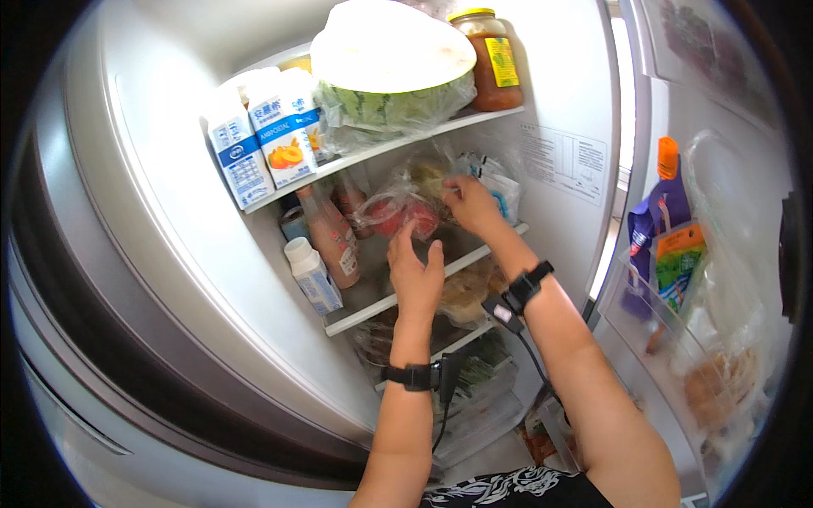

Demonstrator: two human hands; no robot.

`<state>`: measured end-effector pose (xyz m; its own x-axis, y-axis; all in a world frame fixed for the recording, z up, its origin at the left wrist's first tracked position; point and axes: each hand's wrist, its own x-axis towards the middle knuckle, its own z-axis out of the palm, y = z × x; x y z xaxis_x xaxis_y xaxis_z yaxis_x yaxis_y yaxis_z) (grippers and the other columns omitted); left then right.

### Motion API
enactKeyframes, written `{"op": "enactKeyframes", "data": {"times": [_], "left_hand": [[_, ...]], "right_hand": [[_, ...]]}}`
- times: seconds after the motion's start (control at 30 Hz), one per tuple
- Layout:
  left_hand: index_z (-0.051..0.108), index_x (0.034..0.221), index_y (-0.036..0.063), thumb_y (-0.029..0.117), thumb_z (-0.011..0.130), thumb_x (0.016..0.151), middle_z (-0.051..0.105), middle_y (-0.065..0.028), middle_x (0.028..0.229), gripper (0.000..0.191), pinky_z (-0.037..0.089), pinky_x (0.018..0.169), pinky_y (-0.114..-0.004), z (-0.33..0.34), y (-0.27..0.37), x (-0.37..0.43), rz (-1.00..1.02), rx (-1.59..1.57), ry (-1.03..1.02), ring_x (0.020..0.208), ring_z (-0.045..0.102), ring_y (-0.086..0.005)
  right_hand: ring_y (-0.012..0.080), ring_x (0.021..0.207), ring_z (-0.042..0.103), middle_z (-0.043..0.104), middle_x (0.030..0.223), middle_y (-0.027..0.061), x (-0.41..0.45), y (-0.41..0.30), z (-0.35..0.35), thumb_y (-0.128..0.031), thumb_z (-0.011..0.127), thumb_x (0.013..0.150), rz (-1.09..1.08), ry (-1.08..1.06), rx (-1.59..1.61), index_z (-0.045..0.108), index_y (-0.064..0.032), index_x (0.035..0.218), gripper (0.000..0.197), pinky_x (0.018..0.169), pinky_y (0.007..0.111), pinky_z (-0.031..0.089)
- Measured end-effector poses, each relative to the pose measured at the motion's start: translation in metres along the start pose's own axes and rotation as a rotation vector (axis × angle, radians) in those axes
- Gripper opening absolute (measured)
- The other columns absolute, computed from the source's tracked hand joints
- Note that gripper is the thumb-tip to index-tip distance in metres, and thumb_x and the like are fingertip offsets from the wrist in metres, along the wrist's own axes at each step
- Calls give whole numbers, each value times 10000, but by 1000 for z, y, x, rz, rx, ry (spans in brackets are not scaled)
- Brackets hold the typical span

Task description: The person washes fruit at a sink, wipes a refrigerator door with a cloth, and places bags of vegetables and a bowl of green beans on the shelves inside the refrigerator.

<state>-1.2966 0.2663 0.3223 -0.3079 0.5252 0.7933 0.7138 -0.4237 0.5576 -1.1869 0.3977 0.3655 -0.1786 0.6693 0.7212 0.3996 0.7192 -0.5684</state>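
Observation:
Both hands reach into a refrigerator at its second shelf. My left hand is in front of a clear plastic bag of red produce, thumb and fingers apart; whether the fingertips touch the bag is unclear. Just to the right, my right hand has its fingers bent at a clear plastic bag of pale yellowish food; the fingertips partly hide their contact with it. Behind the right hand stands a white package with blue marks.
Above are drink cartons, a wrapped watermelon and a yellow-lidded jar. Pink bottles and a white bottle stand left of the hands. The open door's rack holds pouches and bags on the right.

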Motion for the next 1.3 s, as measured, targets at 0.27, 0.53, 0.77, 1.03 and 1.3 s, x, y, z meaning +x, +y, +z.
{"op": "enactKeyframes", "data": {"times": [0.27,0.53,0.77,1.03,1.3], "left_hand": [[291,1463,74,163,579,872,321,-176,1504,663,355,1045,-514,40,-44,45,-42,291,-246,1321,379,-408],[133,1509,105,195,569,876,236,-130,1560,774,359,999,-591,33,-54,45,-308,411,-456,1347,381,-352],[122,1495,47,216,624,850,205,-162,1563,835,345,1015,-581,32,-51,43,-275,418,-383,1350,383,-337],[119,1498,37,251,665,829,179,-175,1566,889,300,1060,-581,47,-31,45,-267,432,-415,1361,349,-382],[122,1502,40,269,677,821,165,-174,1570,908,289,1067,-580,34,-31,46,-302,487,-430,1348,359,-393]], "right_hand": [[368,1161,539,586,1228,221,90,31,51,-135,547,854,-105,-372,-379,636,-60,1164,331,984,421,432],[360,1024,612,652,1117,173,103,71,71,-223,612,800,-457,-363,-619,665,-70,1062,308,871,450,487],[369,996,619,634,1141,201,133,43,26,-285,592,857,95,-101,-26,632,-72,1130,349,823,460,507],[386,1026,612,627,1137,243,148,91,51,-350,605,850,-127,-144,-526,636,-15,1110,425,881,461,491],[346,1002,646,666,1090,200,141,54,81,-440,612,834,-108,-275,-767,672,-22,1065,481,872,453,507]]}}
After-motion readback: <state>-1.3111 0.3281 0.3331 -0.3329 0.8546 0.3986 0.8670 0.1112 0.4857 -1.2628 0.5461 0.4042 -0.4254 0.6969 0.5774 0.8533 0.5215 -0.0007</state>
